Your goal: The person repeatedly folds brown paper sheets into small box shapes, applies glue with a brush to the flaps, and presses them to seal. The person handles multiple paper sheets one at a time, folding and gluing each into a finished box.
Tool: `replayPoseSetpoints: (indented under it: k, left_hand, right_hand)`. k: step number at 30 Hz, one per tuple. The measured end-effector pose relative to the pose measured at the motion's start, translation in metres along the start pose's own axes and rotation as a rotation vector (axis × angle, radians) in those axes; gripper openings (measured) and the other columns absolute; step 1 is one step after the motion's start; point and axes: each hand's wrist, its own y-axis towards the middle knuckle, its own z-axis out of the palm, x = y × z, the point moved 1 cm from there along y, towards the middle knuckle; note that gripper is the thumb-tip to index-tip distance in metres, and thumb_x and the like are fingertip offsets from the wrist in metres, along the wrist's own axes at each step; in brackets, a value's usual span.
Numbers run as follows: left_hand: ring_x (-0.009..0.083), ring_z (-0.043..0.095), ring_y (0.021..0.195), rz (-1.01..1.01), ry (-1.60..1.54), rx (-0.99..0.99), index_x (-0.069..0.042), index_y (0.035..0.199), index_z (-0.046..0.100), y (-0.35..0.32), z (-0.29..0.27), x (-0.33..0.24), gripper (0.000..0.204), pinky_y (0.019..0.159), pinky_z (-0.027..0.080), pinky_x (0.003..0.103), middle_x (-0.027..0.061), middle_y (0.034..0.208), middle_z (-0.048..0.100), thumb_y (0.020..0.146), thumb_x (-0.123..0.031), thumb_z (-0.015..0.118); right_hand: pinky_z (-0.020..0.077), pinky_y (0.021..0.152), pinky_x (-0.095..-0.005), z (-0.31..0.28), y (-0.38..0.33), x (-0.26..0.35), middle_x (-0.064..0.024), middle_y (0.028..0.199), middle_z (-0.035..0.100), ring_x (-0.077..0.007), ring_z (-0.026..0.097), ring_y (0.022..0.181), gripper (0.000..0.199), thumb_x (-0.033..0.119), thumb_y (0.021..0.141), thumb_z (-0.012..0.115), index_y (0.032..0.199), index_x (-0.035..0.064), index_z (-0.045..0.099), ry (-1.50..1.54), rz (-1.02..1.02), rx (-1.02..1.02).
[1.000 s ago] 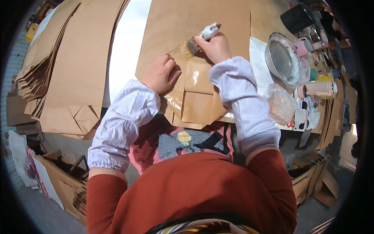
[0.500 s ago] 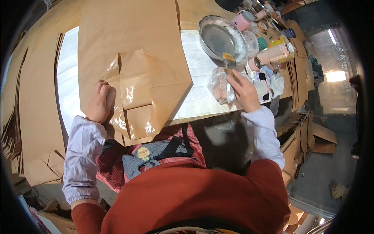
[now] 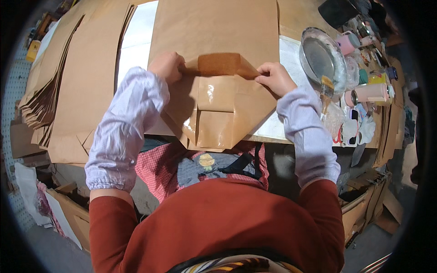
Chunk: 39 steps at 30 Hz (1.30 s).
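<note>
A large brown paper bag [image 3: 214, 32] lies in front of me, its folded end nearest my body. Wet, shiny patches show on the folds. A flap [image 3: 219, 63] at the far side of that end stands partly lifted. My left hand [image 3: 168, 66] is closed on the flap's left corner, fingertips partly hidden. On the right corner, my right hand [image 3: 276, 79] pinches the paper between thumb and fingers. The brush [image 3: 327, 86] rests at the near rim of a metal basin [image 3: 322, 54], right of the bag, with no hand on it.
Stacked brown paper bags [image 3: 95, 82] cover the table's left side. To the right are a pink thermos [image 3: 371, 93], a pink cup [image 3: 348, 42], a crumpled clear plastic bag [image 3: 333, 117] and a dark pot [image 3: 337, 12]. Cardboard boxes [image 3: 364, 204] stand below the table's right end.
My right hand has let go of the brush and moved left to the paper bag. Both hands now grip the far flap, which has lifted. The view has shifted left.
</note>
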Motion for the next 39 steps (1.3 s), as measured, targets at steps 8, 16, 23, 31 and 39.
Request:
replayPoseSetpoints:
  k: [8, 16, 23, 31, 39]
  left_hand:
    - [0.0202, 0.062, 0.081, 0.466, 0.375, -0.627, -0.008, 0.085, 0.064, -0.06, 0.048, 0.003, 0.01, 0.069, 0.052, 0.033, 0.0012, 0.078, 0.06, 0.077, -0.011, 0.059]
    - [0.034, 0.035, 0.14, 0.419, 0.318, -0.084, -0.005, 0.14, 0.045, -0.118, 0.04, -0.031, 0.062, 0.118, 0.025, 0.048, 0.0193, 0.151, 0.035, 0.079, -0.002, 0.054]
    - [0.0376, 0.031, 0.141, 0.361, -0.546, 0.106, -0.002, 0.124, 0.06, -0.098, 0.042, 0.0, 0.057, 0.116, 0.027, 0.044, 0.0208, 0.147, 0.04, 0.068, 0.005, 0.054]
    - [0.0443, 0.022, 0.144, 0.599, -0.19, 0.012, -0.003, 0.109, 0.066, -0.117, 0.045, -0.003, 0.046, 0.114, 0.024, 0.054, 0.0216, 0.154, 0.031, 0.063, -0.001, 0.071]
    - [0.0328, 0.06, 0.094, 0.186, -0.616, -0.238, 0.003, 0.084, 0.062, -0.085, 0.054, -0.01, 0.017, 0.08, 0.049, 0.037, 0.0153, 0.1, 0.061, 0.081, -0.01, 0.073]
  right_hand:
    - [0.0534, 0.07, -0.0369, 0.038, -0.063, 0.028, -0.0101, 0.094, 0.067, -0.0293, 0.063, 0.086, 0.033, 0.001, 0.073, 0.061, 0.106, 0.0031, 0.067, -0.693, -0.453, -0.276]
    - [0.0491, 0.099, -0.0386, 0.056, -0.102, 0.055, -0.0142, 0.134, 0.056, -0.031, 0.052, 0.126, 0.046, 0.003, 0.08, 0.053, 0.125, -0.0009, 0.058, -0.684, -0.467, -0.034]
    - [0.0481, 0.091, -0.0418, 0.055, -0.125, 0.052, -0.0137, 0.113, 0.06, -0.0346, 0.056, 0.108, 0.046, -0.005, 0.066, 0.052, 0.111, -0.001, 0.059, -0.378, -0.138, -0.189]
    - [0.0501, 0.08, -0.0419, 0.101, -0.142, 0.04, -0.0127, 0.098, 0.062, -0.0316, 0.06, 0.092, 0.031, 0.005, 0.069, 0.063, 0.099, 0.0028, 0.064, -0.357, -0.403, -0.365]
    - [0.0471, 0.066, -0.0341, 0.066, -0.096, 0.035, -0.0091, 0.078, 0.062, -0.0244, 0.058, 0.074, 0.013, 0.011, 0.078, 0.075, 0.075, 0.0017, 0.066, -0.066, -0.185, -0.442]
